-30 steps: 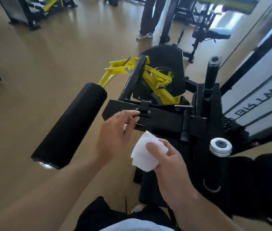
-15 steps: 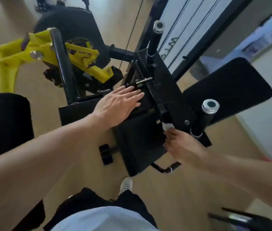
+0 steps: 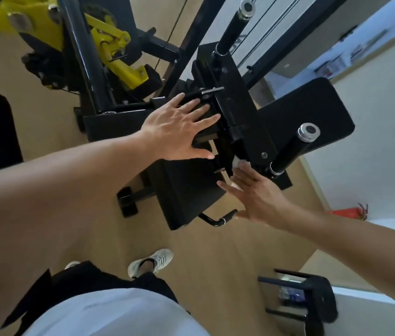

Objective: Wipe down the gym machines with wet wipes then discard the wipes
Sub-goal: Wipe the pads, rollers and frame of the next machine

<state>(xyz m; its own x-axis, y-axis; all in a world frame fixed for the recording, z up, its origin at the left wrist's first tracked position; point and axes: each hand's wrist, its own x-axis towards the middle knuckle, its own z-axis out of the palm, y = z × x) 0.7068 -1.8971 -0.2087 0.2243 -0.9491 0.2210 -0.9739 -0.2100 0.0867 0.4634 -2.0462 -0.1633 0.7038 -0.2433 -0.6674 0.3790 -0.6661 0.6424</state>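
The person leans over a black gym machine (image 3: 237, 117). The left hand (image 3: 179, 124) lies flat and open on the machine's black frame, fingers spread, just above the front edge of the black seat pad (image 3: 186, 190). It holds nothing. It looks like it is there to hold the person steady.

The right hand (image 3: 257, 192) is open too, fingers stretched out. It presses a white wet wipe (image 3: 238, 163) against the frame, at the back right corner of the seat pad, just beside the base of a black handle with a silver cap (image 3: 309, 132). Only a small bit of the wipe shows past the fingertips. The rest is hidden under the hand.

The wipe is pinned by flat fingers, not pinched. If the hand slides fast or lifts, the wipe may slip out and drop to the wood floor (image 3: 228, 258). Then it gets dirty.

The frame here has edges, bolts and a gap next to the pad. The wipe might catch and tear, or a fingertip might get poked or squeezed.

The person is bent far forward on 1 flat hand. If that hand slips on a wet spot, the person could tip.
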